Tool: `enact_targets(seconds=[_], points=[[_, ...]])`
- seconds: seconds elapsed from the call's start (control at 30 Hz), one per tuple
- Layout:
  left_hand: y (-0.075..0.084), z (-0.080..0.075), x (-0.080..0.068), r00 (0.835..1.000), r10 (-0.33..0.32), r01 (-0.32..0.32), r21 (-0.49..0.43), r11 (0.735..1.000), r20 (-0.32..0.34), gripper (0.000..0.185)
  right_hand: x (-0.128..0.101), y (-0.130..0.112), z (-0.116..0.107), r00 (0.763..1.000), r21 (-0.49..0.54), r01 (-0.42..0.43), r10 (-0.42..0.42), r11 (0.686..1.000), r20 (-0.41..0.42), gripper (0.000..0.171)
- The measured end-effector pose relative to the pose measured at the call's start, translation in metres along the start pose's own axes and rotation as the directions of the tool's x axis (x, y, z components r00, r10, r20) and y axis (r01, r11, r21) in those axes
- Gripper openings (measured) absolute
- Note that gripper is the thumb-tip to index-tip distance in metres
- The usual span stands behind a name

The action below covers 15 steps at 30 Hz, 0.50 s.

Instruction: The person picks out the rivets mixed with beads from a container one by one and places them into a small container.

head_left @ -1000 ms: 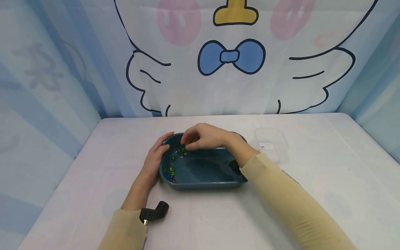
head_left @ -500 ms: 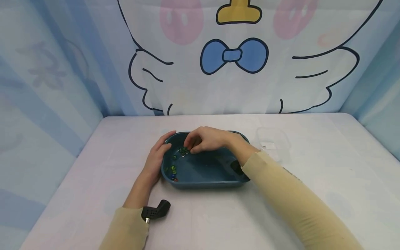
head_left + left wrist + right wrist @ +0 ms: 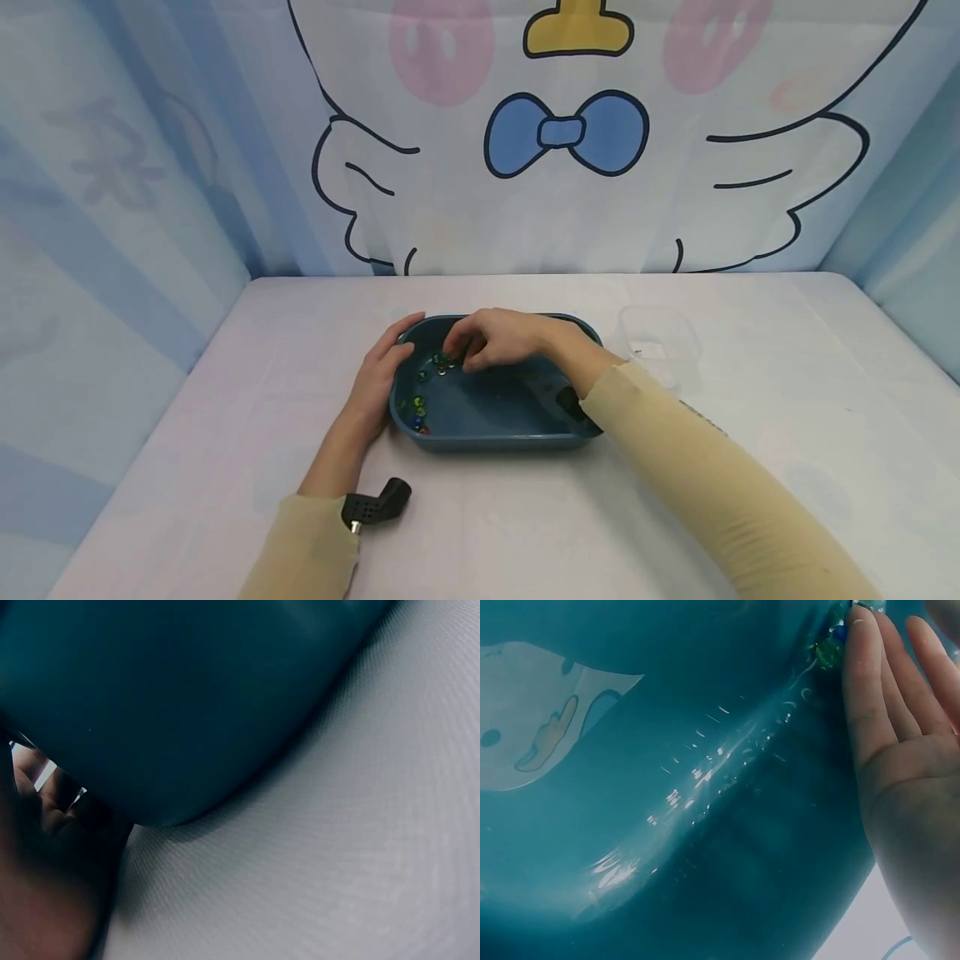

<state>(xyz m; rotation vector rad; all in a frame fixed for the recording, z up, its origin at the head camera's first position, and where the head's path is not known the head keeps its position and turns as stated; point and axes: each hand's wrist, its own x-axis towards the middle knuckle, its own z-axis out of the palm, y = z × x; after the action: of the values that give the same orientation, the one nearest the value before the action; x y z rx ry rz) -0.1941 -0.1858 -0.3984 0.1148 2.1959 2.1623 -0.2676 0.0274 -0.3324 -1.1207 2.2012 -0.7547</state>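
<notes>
Marbles (image 3: 438,362), small and mostly green, lie in a loose cluster in the far-left part of a dark teal tray (image 3: 491,417) at the middle of the pale table (image 3: 750,333); a few more sit near the tray's left wall (image 3: 416,408). The right hand (image 3: 495,337) reaches across the tray from the right, forearm angled over the near-right corner, wrist raised, fingers (image 3: 457,350) curled downward over the cluster. The left hand (image 3: 375,383) lies along the outside of the tray's left end, forearm flat on the table, fingers bent over the far-left rim.

The right hand's fingertips are bunched over the marbles, and the head view does not show whether a marble is between them. The right wrist view shows only the palm (image 3: 911,795), straight fingers and a green marble (image 3: 829,652) beside a fingertip, all cut off at the frame's edge. The left wrist view is mostly tray wall (image 3: 172,697), with that hand a dark blur at the corner.

The left hand holds the tray's rim with thumb and fingers. A clear plastic container (image 3: 660,337) stands just right of the tray.
</notes>
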Motion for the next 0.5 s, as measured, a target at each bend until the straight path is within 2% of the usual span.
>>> enact_targets(seconds=[0.5], points=[[-0.0005, -0.0004, -0.0004, 1.000, -0.007, 0.007, 0.011, 1.000, 0.000, 0.047, 0.0027, 0.0020, 0.0006, 1.000, -0.024, -0.011, 0.011, 1.000, 0.013, 0.038]])
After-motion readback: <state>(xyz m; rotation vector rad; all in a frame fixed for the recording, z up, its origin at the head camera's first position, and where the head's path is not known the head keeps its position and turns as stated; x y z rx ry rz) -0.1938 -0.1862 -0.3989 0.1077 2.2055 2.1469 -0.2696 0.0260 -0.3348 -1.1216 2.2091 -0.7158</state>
